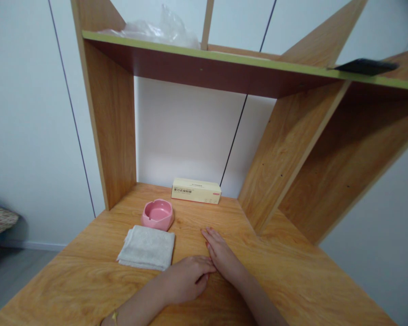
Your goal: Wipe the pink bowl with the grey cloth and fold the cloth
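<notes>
My right hand (pixel 222 254) lies flat on the wooden desk, fingers stretched forward and slightly apart, holding nothing. Beside it, my left hand (pixel 190 280) rests with its fingers loosely curled in, and its knuckle side touches the base of my right hand. No object shows in it. A folded light grey cloth (pixel 148 248) lies just left of my left hand. Behind that cloth sits a pink faceted ashtray (pixel 158 213) with notches in its rim. At the back of the desk stands a long cream cling film box (pixel 196 191) with dark printed characters.
A shelf (pixel 204 68) with a green-yellow edge spans above the desk (pixel 292 280), held by wooden uprights left and right. On it lie a clear plastic bag (pixel 159 31) and a flat black object (pixel 367 66). Patterned fabric (pixel 0 222) shows at the far left.
</notes>
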A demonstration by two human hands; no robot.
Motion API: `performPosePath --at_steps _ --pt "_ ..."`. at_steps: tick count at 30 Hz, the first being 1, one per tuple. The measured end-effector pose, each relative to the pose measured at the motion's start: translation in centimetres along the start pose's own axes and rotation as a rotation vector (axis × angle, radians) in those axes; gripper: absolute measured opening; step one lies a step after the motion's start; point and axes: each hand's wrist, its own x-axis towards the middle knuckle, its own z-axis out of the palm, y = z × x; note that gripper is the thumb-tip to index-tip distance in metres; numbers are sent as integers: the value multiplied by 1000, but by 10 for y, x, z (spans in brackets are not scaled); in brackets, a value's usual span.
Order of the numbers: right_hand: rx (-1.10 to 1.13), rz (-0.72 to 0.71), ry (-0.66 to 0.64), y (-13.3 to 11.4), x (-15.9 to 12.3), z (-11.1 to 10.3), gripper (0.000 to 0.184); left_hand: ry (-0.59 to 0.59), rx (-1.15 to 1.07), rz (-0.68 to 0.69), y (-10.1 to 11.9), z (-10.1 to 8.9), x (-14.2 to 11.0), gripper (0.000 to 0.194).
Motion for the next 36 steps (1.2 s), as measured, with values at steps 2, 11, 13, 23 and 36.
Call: performPosePath --at_steps 2,11,13,23,36 --pt "-10 0 -4 -2 -1 -1 47 4 0 -3 0 0 0 43" --pt "5 0 14 -2 -1 0 46 16 1 -2 0 1 -1 43" --pt "12 -6 14 -1 -1 0 46 15 6 -1 0 1 -1 43" --pt "-23 11 10 -3 0 -1 45 26 -2 16 0 1 0 38" --pt "-20 12 -16 -4 -1 -3 45 3 7 -6 1 0 0 38"
